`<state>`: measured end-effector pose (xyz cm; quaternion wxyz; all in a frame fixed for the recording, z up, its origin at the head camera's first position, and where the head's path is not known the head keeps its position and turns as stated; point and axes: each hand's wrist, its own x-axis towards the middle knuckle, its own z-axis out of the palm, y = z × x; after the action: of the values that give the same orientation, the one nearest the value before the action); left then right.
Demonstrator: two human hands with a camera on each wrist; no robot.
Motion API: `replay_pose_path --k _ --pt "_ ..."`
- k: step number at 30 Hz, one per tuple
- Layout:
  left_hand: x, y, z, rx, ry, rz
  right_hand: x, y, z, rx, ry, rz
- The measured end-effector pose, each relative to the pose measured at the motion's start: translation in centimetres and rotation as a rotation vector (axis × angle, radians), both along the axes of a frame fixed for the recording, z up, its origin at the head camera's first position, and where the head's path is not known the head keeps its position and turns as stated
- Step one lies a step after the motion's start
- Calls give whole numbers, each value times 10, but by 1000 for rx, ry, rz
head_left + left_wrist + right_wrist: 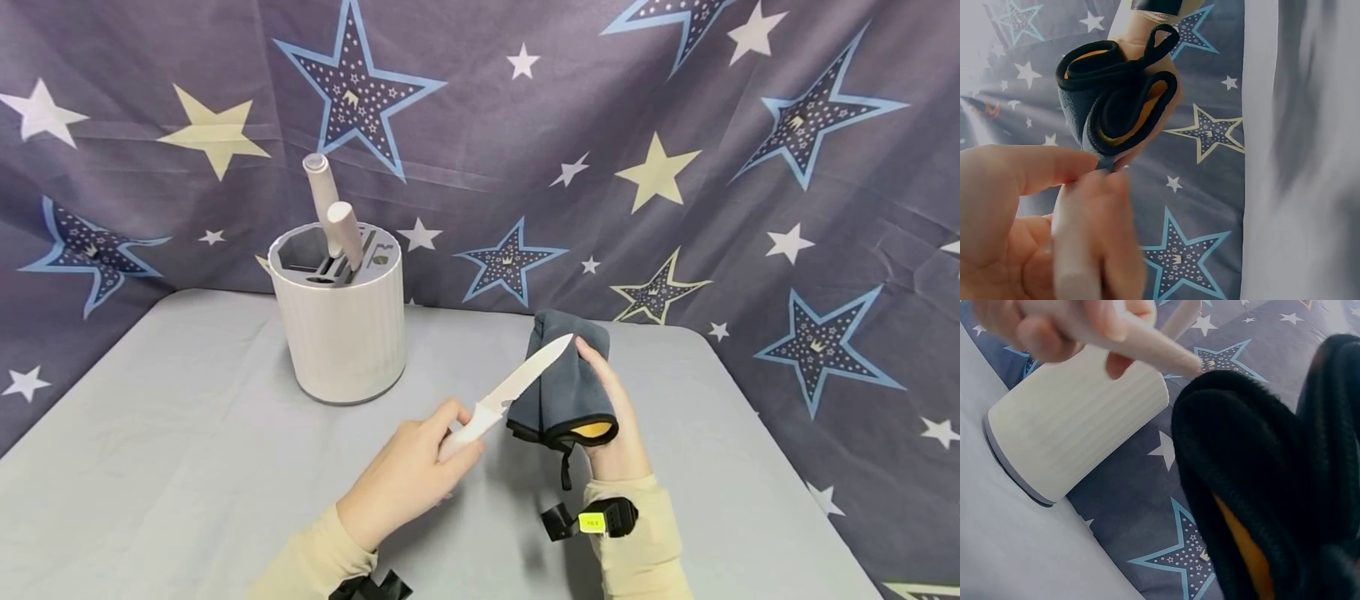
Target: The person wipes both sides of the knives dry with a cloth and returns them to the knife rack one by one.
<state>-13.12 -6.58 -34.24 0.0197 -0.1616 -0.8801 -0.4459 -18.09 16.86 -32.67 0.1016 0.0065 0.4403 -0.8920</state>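
Observation:
My left hand [412, 475] grips the white handle of a knife [528, 372], whose pale blade has a serrated lower edge and points up and to the right. In my right hand [618, 437] is a folded dark grey cloth [570, 383] with black edging, a loop and a yellow inner side. The blade lies across the front of the cloth in the head view, its tip near the right fingertips. The left wrist view shows the knife handle [1075, 250] within the left fingers. In the right wrist view the cloth [1241, 431] hides the blade.
A white ribbed knife holder [341, 342] stands at the back left of the grey table [187, 467], with two pale handles [345, 233] upright in its slotted top. A star-patterned curtain [480, 150] hangs behind the table.

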Motion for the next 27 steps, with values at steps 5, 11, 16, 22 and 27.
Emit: replay_pose_path --k 5,11,16,22,27 --pt "-3 0 -2 2 33 14 2 1 -2 55 -8 -63" --pt "-6 -2 -3 12 42 -6 -4 0 0 51 -78 -67" --pt "-7 -3 0 101 -55 -55 -8 0 2 1 -97 -10" --pt "-8 -4 5 219 -134 -40 -13 -4 -1 117 -71 -68" --pt "-11 -6 3 303 -183 15 -14 -19 -5 309 16 -256"
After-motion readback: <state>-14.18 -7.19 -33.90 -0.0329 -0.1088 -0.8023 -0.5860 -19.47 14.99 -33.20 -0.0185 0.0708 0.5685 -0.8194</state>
